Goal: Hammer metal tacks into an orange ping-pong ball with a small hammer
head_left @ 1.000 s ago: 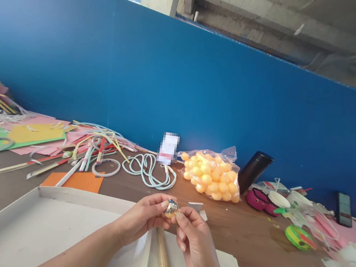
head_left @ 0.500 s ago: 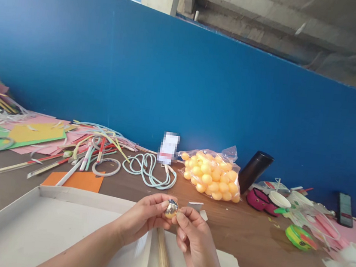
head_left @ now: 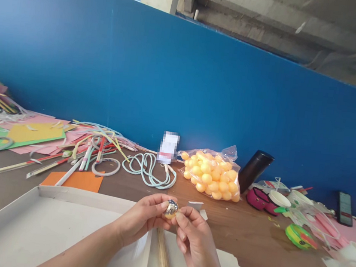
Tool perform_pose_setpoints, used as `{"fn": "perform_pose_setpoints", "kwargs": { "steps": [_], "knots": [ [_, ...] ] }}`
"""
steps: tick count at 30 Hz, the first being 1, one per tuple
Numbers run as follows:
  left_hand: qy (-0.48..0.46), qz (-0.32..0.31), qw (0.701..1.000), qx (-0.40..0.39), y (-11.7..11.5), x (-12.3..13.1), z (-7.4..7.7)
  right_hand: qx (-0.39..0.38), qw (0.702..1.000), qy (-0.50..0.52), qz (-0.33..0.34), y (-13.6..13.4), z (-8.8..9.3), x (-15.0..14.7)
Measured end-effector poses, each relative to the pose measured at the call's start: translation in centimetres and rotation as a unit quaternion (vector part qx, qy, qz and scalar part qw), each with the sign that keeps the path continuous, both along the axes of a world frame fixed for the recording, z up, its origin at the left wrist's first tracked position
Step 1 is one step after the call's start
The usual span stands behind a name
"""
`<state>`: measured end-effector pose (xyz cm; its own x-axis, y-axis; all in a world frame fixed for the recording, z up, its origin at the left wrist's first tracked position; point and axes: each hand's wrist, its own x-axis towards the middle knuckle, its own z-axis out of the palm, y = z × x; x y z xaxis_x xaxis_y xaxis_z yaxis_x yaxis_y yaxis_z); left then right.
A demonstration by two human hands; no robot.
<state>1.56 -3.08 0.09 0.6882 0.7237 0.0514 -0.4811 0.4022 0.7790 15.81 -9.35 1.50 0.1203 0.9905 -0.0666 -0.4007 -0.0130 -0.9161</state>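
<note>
A small shiny metal ball (head_left: 171, 210), silver with a golden underside, is pinched between the thumb and fingers of my left hand (head_left: 149, 212). From the other side, the closed thumb and forefinger of my right hand (head_left: 190, 230) meet at the ball's right edge; whether they grip something small there is hard to see. Both hands are above a shallow white box (head_left: 65, 232) and its white card flap (head_left: 229, 265). Beneath them lies a wooden stick (head_left: 163, 257), its far end partly covered by my hands.
Behind stand a clear bag of orange balls (head_left: 211, 176), a black cylinder (head_left: 255, 171) and a blue partition (head_left: 183, 86). A pale blue cord (head_left: 150, 171) and coloured papers (head_left: 35, 133) lie left; a green tape measure (head_left: 300, 236), cups and a phone (head_left: 345, 209) are right.
</note>
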Motion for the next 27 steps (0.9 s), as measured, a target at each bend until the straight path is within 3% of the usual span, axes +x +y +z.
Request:
{"fn": "perform_pose_setpoints", "kwargs": {
  "steps": [27],
  "knots": [
    [0.004,0.003,1.000,-0.002,-0.15,-0.03,0.28,0.011,1.000,-0.005,0.005,-0.15,0.11,-0.05]
  ]
}}
